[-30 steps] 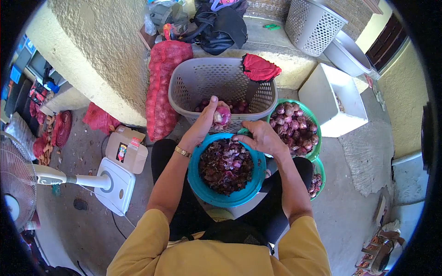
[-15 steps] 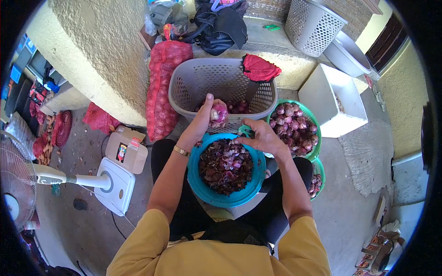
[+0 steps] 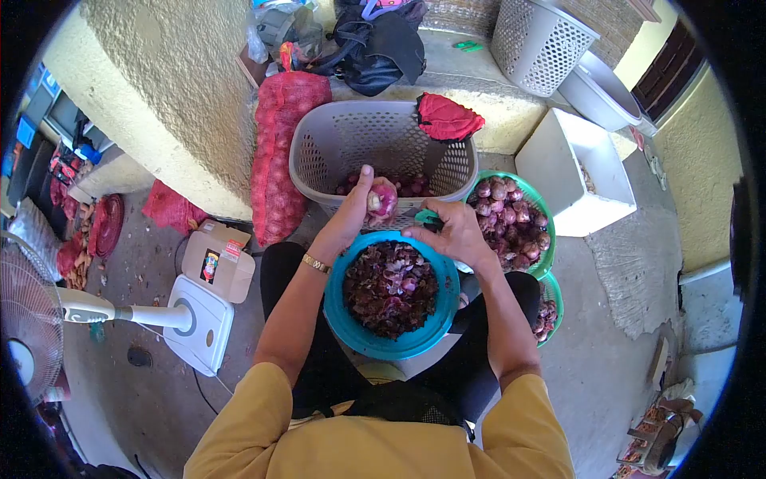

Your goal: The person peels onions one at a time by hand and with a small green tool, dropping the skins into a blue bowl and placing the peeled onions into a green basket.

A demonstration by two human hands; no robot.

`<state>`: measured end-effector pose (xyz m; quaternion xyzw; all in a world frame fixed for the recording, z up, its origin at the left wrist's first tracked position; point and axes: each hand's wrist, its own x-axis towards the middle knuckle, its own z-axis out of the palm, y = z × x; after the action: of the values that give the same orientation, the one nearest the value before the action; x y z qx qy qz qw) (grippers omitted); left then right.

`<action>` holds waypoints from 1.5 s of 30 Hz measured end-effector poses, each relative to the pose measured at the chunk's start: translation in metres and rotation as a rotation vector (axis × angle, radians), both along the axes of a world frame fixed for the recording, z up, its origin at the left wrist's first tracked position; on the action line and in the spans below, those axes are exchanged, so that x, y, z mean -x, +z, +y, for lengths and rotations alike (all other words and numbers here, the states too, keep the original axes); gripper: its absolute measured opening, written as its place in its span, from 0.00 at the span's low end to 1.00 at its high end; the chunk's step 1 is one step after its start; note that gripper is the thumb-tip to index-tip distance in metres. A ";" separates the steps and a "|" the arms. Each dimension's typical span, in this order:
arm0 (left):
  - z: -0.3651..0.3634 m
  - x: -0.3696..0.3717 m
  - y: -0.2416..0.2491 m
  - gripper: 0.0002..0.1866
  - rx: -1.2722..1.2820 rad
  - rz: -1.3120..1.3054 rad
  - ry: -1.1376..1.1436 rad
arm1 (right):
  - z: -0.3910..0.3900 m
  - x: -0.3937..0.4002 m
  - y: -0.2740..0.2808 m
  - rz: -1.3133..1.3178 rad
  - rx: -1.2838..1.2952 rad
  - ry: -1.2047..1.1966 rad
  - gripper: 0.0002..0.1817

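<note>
A red onion [image 3: 382, 199], partly pale at its near side, is held in my left hand [image 3: 357, 209] with the thumb pointing up. My right hand [image 3: 455, 233] is closed round a small green tool [image 3: 428, 216], most of it hidden by the fingers. Below both hands, a blue basin [image 3: 395, 349] on my lap holds a heap of dark onion skins [image 3: 383, 295]. Behind the hands stands a grey perforated basket [image 3: 319, 156] with onions at its bottom and a red cloth [image 3: 448, 117] over its rim.
Green baskets of onions [image 3: 515, 223] stand at the right, near a white box [image 3: 550, 172]. A red mesh sack of onions [image 3: 281, 160] leans at the left of the grey basket. A fan [image 3: 152, 315] stands at the left. A black bag [image 3: 383, 56] lies behind.
The onion in my left hand has turned a little and moved slightly right. My right hand has shifted up and right, and its fingers now cover more of the green tool.
</note>
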<state>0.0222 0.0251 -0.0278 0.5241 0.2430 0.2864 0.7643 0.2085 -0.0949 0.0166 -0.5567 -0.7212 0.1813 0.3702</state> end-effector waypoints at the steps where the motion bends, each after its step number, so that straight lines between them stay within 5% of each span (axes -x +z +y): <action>1: 0.001 0.000 -0.003 0.36 -0.004 0.012 -0.035 | 0.001 0.001 0.002 -0.036 -0.038 -0.032 0.21; 45: -0.005 -0.004 -0.002 0.33 0.040 0.057 0.033 | 0.005 0.009 -0.001 -0.268 -0.237 -0.060 0.23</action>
<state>0.0261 0.0202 -0.0296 0.5125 0.2790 0.2789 0.7627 0.1992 -0.0903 0.0161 -0.5495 -0.7636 0.0080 0.3391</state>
